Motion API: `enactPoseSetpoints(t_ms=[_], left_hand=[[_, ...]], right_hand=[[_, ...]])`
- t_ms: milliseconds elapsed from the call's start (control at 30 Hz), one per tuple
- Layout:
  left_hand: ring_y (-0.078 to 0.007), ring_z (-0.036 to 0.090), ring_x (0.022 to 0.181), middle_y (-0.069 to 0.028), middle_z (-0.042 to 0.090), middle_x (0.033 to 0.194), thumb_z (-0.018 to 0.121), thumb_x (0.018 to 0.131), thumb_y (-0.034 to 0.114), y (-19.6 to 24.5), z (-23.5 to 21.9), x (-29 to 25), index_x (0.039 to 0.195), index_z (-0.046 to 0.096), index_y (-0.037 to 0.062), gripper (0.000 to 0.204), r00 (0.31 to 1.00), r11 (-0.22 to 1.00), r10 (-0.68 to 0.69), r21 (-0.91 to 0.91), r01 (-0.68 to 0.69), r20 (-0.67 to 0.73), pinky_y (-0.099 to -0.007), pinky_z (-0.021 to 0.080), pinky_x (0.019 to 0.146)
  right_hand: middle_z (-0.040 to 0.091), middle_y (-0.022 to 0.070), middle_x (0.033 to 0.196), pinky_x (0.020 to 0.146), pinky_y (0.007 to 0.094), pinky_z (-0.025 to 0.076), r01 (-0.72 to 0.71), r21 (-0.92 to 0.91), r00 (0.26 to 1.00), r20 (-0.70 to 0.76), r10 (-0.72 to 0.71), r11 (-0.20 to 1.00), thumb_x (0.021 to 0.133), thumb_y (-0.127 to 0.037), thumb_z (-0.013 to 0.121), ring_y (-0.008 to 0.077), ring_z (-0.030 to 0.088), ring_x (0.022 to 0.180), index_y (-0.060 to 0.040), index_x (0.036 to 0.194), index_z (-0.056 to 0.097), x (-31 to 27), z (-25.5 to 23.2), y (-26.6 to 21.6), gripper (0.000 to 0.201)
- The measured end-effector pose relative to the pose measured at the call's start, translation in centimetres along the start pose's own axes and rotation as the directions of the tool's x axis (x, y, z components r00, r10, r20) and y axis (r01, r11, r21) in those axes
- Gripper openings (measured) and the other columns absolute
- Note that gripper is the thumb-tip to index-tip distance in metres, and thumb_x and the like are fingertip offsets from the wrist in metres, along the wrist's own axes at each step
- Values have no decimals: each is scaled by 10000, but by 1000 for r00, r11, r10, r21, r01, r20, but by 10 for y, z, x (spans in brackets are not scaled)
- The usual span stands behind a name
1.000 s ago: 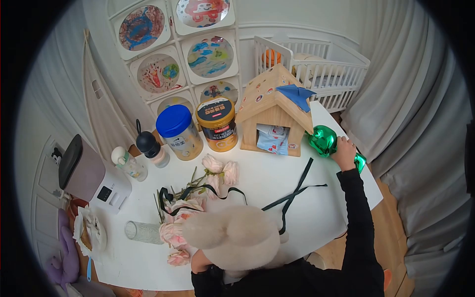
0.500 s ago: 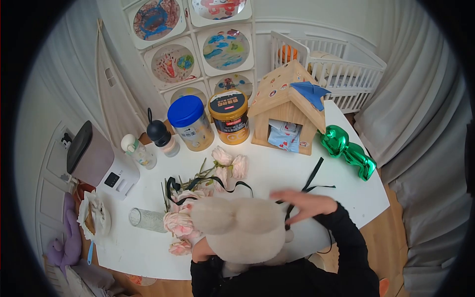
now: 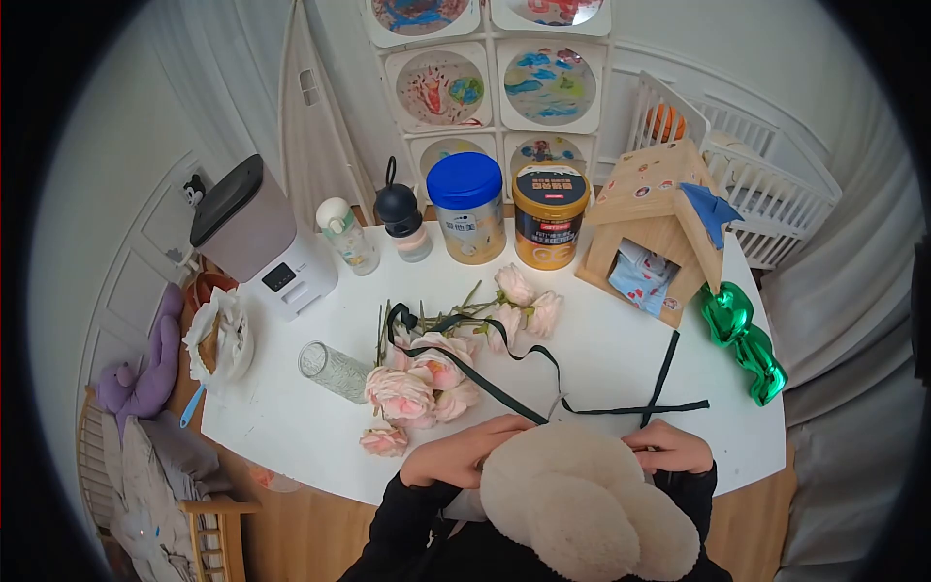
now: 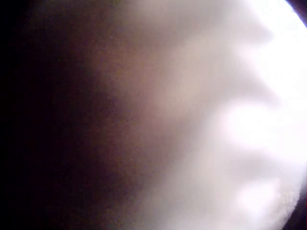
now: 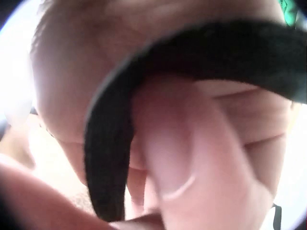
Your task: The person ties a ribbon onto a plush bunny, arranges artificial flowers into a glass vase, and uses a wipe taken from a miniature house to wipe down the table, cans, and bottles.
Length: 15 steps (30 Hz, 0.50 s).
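Observation:
A beige fluffy plush toy [image 3: 562,495] is at the table's front edge, close to the person's body, between the two hands. A dark green ribbon [image 3: 495,390] runs across the table to the left hand [image 3: 465,453], whose fingertips are hidden behind the plush; I cannot tell what they hold. The left wrist view shows only a pale blur. On the plush's other side, the right hand [image 3: 671,448] has curled fingers. Close up in the right wrist view, the ribbon [image 5: 108,143] bends around the thumb and passes between the fingers, which grip it.
Pink artificial flowers [image 3: 402,393] and a glass vase [image 3: 332,371] lie on the white table [image 3: 291,427]. Along the back stand a feeder-like appliance [image 3: 262,233], two bottles, two tubs [image 3: 551,218] and a wooden house [image 3: 640,223]. A shiny green figure [image 3: 747,344] lies at right.
The right hand has let go of the green figure and come back beside the plush. The left hand now shows more fully, and a ribbon length stretches to it. The view has turned left.

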<state>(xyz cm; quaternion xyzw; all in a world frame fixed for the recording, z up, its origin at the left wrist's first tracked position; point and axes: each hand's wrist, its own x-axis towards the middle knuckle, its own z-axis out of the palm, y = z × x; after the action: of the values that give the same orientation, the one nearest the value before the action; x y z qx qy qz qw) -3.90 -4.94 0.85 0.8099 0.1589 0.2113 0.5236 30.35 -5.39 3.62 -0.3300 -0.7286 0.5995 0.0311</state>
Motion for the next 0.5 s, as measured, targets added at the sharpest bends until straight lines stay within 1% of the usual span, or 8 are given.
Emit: enactPoseSetpoints(t_ms=[67,133,200,233,300,333,400,500], left_hand=[[-324,419,1259,-171,424,1371,674,734,117,6,-1,8,1360,428,6,681,1000,1000,26,7,-26,0,-395,332,1057],[-328,424,1259,-170,437,1368,678,727,132,11,1,12,1354,442,11,681,999,998,51,25,-50,-10,-399,336,1053],[-327,421,1263,-171,435,1371,677,738,148,10,6,11,1356,439,10,676,999,999,40,10,-40,-11,-399,335,1054],[-327,418,1268,-172,432,1375,675,748,164,9,7,12,1357,437,9,672,999,999,36,3,-36,-20,-400,334,1055],[-328,421,1267,-173,429,1380,671,761,184,11,10,9,1360,435,9,667,999,1000,17,-20,-18,-45,-399,336,1055],[-328,423,1267,-174,425,1384,667,774,204,13,12,8,1363,433,9,662,997,999,-3,-45,0,-73,-398,338,1055],[-329,427,1266,-174,421,1389,662,784,219,20,14,2,1367,429,7,662,993,996,-70,-64,64,-99,-397,341,1054],[-329,433,1263,-172,415,1396,661,791,218,22,16,-9,1373,423,5,664,983,991,-130,-49,124,-128,-392,348,1050]], right_hand=[[653,107,859,621,306,467,189,-164,957,-189,-219,968,908,-193,576,211,587,646,5,1105,618,0,3,2,283],[621,132,956,836,360,440,189,-322,862,-398,-313,928,913,-222,586,288,562,929,4,1102,613,22,6,5,296],[561,178,1167,942,378,408,58,-483,877,-394,-276,873,926,-251,571,320,518,1094,6,1210,552,36,5,-1,384],[561,178,1167,942,378,408,57,-481,875,-398,-276,875,926,-251,571,320,518,1094,6,1210,552,46,6,-1,384],[451,244,1316,1036,387,351,379,-333,867,-200,-457,864,918,-345,578,370,440,1220,25,1314,453,70,8,7,557],[451,244,1316,1036,387,351,378,-333,867,-200,-456,864,918,-345,578,370,440,1220,25,1314,453,82,7,15,557],[336,267,1424,1110,408,271,140,-524,929,-223,-294,840,893,-416,589,381,326,1336,32,1391,364,108,4,36,707],[353,287,1397,1075,394,314,-12,-715,916,-288,-278,699,864,-461,606,383,348,1310,54,1350,397,125,-10,53,739]])
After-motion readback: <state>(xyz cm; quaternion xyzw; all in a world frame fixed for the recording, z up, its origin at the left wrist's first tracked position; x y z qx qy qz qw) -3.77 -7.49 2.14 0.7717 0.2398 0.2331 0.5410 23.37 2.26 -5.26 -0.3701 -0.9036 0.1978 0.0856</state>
